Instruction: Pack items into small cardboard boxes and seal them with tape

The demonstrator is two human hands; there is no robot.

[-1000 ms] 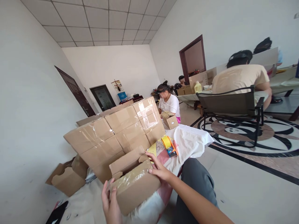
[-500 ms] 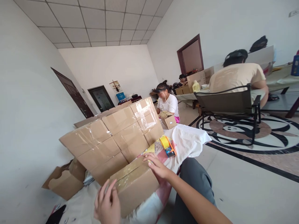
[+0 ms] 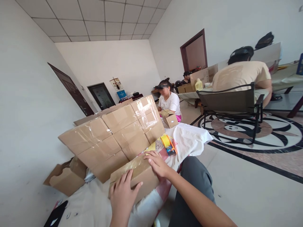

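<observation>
The small cardboard box [image 3: 148, 182] is sitting low in the middle of the view, on the cloth-covered lap of the person wearing the camera, its closed top shining with clear tape. The left hand [image 3: 123, 193] is lying flat on the near end of that top, fingers loosely spread and the thumb sticking out to the side. The right hand [image 3: 157, 164] is pressing down on the far end, fingers straight and held close together over the tape. Just behind the box a stack of taped boxes [image 3: 113, 135] is leaning in rows. Beside the stack, a yellow tape dispenser [image 3: 168, 144] is resting near a white cloth [image 3: 191, 140] that is spreading over the floor. An open carton [image 3: 62, 178] is lying to the left by the wall. Farther back, a person in a white shirt [image 3: 171, 102] is sitting on the floor and handling another small box [image 3: 170, 119], and a person in a beige shirt [image 3: 241, 75] is sitting at a table in a dark chair [image 3: 230, 102]
</observation>
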